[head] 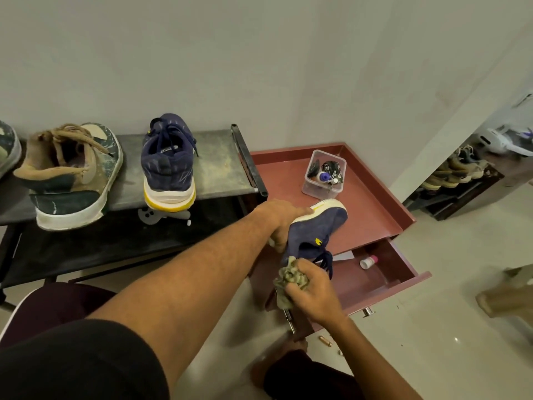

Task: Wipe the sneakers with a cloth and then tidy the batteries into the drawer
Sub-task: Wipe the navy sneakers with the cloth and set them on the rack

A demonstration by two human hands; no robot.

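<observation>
head view: the left hand (281,219) grips a navy sneaker (314,230) by its sole, a small yellow logo on it unreadable. just below, the right hand (310,290) is closed around a crumpled cloth (288,280) touching the shoe. right of both hands, the drawer (401,267) stands open.

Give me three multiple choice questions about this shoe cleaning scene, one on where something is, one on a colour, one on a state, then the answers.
1. Where is the clear plastic container?
A. on the red cabinet top
B. in the drawer
C. on the shoe rack

2. What colour is the sneaker being held?
A. white
B. navy blue
C. red

3. What state is the drawer in?
A. shut
B. removed
C. pulled open

Answers:
1 A, it sits on the cabinet top near the wall.
2 B, navy with a pale sole, gripped by the left hand while the right hand holds the cloth.
3 C, its inside shows a small bottle.
</observation>
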